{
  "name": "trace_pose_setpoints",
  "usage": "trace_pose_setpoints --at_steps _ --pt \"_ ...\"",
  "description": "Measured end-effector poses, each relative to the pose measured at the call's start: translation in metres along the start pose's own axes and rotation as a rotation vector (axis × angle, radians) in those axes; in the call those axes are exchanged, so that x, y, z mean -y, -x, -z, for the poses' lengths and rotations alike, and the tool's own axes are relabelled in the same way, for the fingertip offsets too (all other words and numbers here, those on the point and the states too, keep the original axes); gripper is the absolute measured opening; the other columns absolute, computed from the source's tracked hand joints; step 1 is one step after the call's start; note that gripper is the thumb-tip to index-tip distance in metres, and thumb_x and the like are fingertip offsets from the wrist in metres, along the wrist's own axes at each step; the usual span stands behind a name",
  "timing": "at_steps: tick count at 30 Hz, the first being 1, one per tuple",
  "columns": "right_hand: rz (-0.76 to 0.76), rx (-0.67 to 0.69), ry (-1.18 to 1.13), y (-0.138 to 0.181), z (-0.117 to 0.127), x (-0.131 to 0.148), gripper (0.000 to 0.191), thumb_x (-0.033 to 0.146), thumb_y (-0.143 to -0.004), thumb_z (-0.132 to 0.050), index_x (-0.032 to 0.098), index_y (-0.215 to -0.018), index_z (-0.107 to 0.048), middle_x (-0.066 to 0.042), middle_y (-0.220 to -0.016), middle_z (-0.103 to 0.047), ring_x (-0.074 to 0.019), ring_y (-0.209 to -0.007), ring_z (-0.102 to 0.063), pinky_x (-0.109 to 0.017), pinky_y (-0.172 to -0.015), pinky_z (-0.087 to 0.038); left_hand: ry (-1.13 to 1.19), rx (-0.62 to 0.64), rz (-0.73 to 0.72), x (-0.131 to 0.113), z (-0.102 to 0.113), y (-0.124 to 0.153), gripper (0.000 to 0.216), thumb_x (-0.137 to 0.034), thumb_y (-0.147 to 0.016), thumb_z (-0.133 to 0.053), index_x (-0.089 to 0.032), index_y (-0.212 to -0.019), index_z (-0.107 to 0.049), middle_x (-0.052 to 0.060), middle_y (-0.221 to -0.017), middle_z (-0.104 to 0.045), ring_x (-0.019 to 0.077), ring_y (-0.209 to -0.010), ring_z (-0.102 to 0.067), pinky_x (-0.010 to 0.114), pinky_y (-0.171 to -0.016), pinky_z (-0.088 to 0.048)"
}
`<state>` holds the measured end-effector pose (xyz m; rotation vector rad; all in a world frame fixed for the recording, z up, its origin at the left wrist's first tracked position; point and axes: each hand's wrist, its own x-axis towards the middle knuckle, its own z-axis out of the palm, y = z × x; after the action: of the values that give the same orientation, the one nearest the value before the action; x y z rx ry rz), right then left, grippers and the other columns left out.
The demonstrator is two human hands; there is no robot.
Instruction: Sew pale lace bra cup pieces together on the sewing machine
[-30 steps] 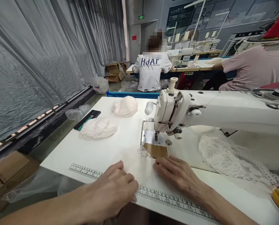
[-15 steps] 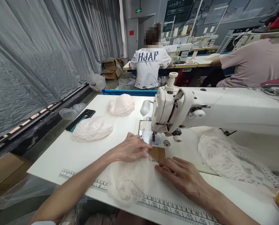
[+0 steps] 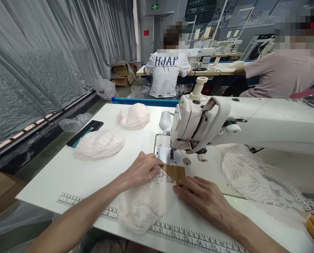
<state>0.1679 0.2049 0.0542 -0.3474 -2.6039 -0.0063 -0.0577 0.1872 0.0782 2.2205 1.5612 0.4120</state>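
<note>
A white lace piece (image 3: pixel 143 207), shaped like a cup with a scalloped edge, lies before the sewing machine (image 3: pixel 196 119). My left hand (image 3: pixel 143 168) pinches its upper edge, just left of a brown patch (image 3: pixel 174 171) on the machine bed. At the patch's lower right corner, my right hand (image 3: pixel 199 191) has its fingers closed on the lace's other end; the fingertips are partly hidden. The lace edge runs between both hands across the patch. Beyond them are the presser foot (image 3: pixel 172 154) and the metal needle plate (image 3: pixel 162 151), apart from the lace.
Pale lace cups (image 3: pixel 134 116) and a lace stack (image 3: pixel 100 144) sit at the left, beside a dark phone (image 3: pixel 89 131). More white lace (image 3: pixel 254 175) lies under the machine arm. A ruler scale (image 3: pixel 188 239) marks the front edge. Two people sit further off.
My left hand has shifted slightly left, and the lace edge now stretches straighter between my hands. My right hand has barely moved. The view has tilted a little.
</note>
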Motion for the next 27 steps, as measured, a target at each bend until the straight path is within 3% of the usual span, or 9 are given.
trace_pose_setpoints --at_steps 11,18,23,27 --pt "0.028 -0.008 0.004 0.002 -0.002 -0.002 0.023 0.007 -0.091 -0.038 0.014 -0.093 -0.060 -0.011 -0.103 -0.066 -0.0164 -0.078 -0.061 -0.030 -0.060 -0.051 -0.019 -0.016 -0.009 0.004 -0.005 -0.002 0.025 -0.014 -0.086 -0.051 -0.019 -0.109 -0.059 -0.002 -0.078 -0.057 0.0118 -0.070 -0.053 0.031 -0.074 -0.038" --pt "0.049 -0.006 0.025 -0.001 0.000 -0.001 0.028 0.007 -0.092 -0.035 0.014 -0.095 -0.062 -0.010 -0.101 -0.069 -0.0165 -0.081 -0.063 -0.029 -0.060 -0.052 -0.037 -0.054 -0.001 0.004 -0.009 -0.002 0.021 -0.017 -0.087 -0.052 -0.018 -0.106 -0.059 -0.002 -0.078 -0.058 0.0117 -0.070 -0.054 0.030 -0.073 -0.038" --pt "0.031 -0.028 0.082 -0.002 -0.004 -0.002 0.030 0.005 -0.091 -0.034 0.013 -0.095 -0.062 -0.010 -0.100 -0.068 -0.0159 -0.075 -0.062 -0.029 -0.059 -0.049 -0.132 -0.219 -0.041 0.011 -0.016 -0.010 0.023 -0.016 -0.089 -0.050 -0.015 -0.111 -0.056 0.001 -0.083 -0.058 0.0133 -0.072 -0.052 0.031 -0.074 -0.038" --pt "0.020 -0.073 0.169 -0.002 -0.007 -0.002 0.032 0.002 -0.091 -0.032 0.012 -0.095 -0.062 -0.010 -0.097 -0.069 -0.0163 -0.073 -0.062 -0.028 -0.055 -0.046 -0.296 -0.422 -0.103 0.006 -0.013 -0.010 0.024 -0.014 -0.088 -0.051 -0.015 -0.112 -0.054 0.006 -0.095 -0.058 0.0178 -0.087 -0.053 0.033 -0.076 -0.037"
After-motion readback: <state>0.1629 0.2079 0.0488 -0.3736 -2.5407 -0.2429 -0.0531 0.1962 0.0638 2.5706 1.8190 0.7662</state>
